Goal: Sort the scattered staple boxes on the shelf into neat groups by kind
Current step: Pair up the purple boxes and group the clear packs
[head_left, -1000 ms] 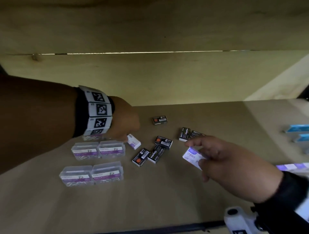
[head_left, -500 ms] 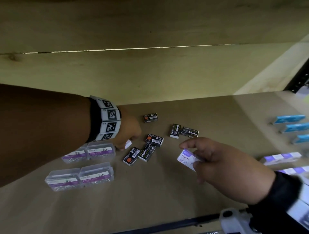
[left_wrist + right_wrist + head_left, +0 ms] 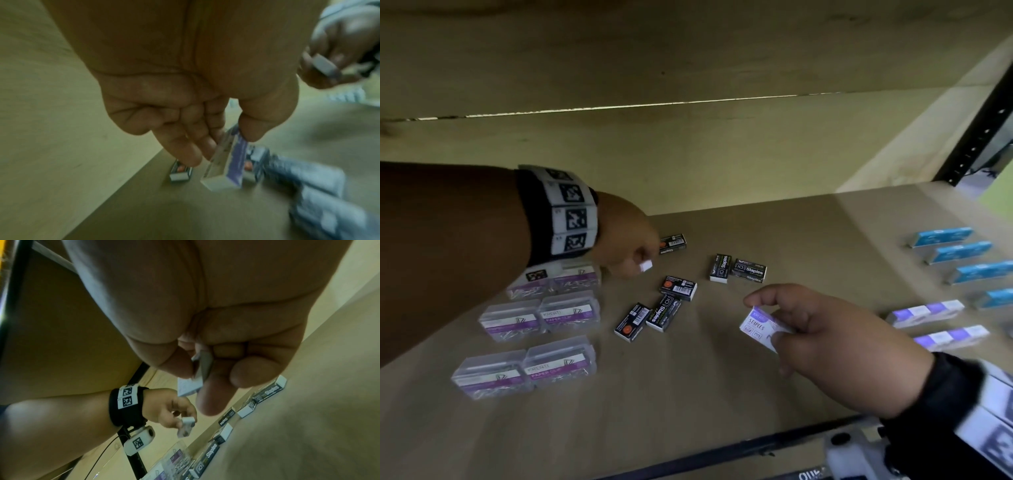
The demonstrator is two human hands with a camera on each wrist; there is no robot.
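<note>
Several small black staple boxes (image 3: 677,288) lie scattered mid-shelf, two of them side by side (image 3: 748,270) farther right. My left hand (image 3: 631,255) pinches a small white and purple staple box (image 3: 225,164) between thumb and fingers, lifted just off the shelf near the back; only its white end (image 3: 646,265) shows in the head view. My right hand (image 3: 822,337) holds another white and purple staple box (image 3: 760,327) marked STAPLES above the shelf, right of the black boxes.
Clear plastic paper clip boxes (image 3: 558,366) sit in rows at the left. Blue boxes (image 3: 957,251) and purple and white boxes (image 3: 924,311) are lined up at the right. A wooden back wall (image 3: 688,154) closes the shelf; a black upright (image 3: 976,137) stands far right.
My left hand has picked the white and purple box up off the shelf and drawn it into its fingers. My right hand keeps its box; the view has shifted.
</note>
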